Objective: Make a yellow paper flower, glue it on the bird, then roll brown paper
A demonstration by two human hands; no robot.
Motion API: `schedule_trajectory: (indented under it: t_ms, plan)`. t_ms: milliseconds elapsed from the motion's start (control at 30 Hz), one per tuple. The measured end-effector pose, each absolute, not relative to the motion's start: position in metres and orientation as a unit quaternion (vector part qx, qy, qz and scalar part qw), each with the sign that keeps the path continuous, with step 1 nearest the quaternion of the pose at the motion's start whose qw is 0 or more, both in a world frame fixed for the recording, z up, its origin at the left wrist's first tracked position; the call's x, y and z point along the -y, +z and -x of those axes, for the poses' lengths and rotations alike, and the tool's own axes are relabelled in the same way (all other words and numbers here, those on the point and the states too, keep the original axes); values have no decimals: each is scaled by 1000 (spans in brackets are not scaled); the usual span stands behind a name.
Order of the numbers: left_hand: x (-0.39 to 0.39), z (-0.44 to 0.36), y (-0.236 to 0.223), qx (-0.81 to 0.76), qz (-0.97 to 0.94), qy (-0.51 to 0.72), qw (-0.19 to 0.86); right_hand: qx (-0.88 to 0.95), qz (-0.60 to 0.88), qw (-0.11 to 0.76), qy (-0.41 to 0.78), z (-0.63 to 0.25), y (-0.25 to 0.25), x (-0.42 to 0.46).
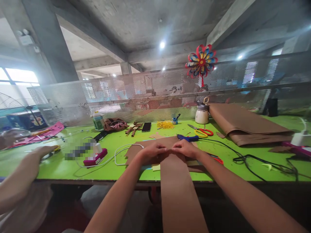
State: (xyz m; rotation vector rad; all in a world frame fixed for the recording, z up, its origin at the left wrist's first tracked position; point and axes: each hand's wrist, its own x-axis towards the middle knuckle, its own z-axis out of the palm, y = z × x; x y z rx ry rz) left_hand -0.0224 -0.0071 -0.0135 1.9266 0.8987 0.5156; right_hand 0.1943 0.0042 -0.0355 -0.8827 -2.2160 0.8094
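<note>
A long strip of brown paper (178, 187) runs from the table down over its front edge. Both hands meet at its far end with fingertips close together. My left hand (153, 150) pinches the left side of that end, and my right hand (186, 148) pinches the right side. Under them lies a flat brown paper sheet (138, 151). Just beyond my right hand is a blue glue gun (188, 138) with a black cord. Red-orange handles (216, 158) stick out beneath my right forearm.
Scissors (202, 132), a white jar (201, 114) and folded brown paper (247, 121) stand at the right. A phone (146, 127) and yellow strips (165, 124) lie at the back. Leftward are a power strip (96, 158), a white cable and a co-worker's arm (26, 171) holding yellow-handled scissors.
</note>
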Motion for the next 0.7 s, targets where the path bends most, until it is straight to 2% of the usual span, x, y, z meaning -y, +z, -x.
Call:
schedule_trajectory:
  t_ms: [433,600,700]
  plan:
    - [5,21,-15,-408,-779,203,431,831,359,311,288,-195,-35,-4]
    - [2,32,-21,-395,-728,243,505,828,359,315,295,-198,-35,-5]
    - [-1,38,-21,-389,-725,226,522,829,357,309,299,-199,-33,-4]
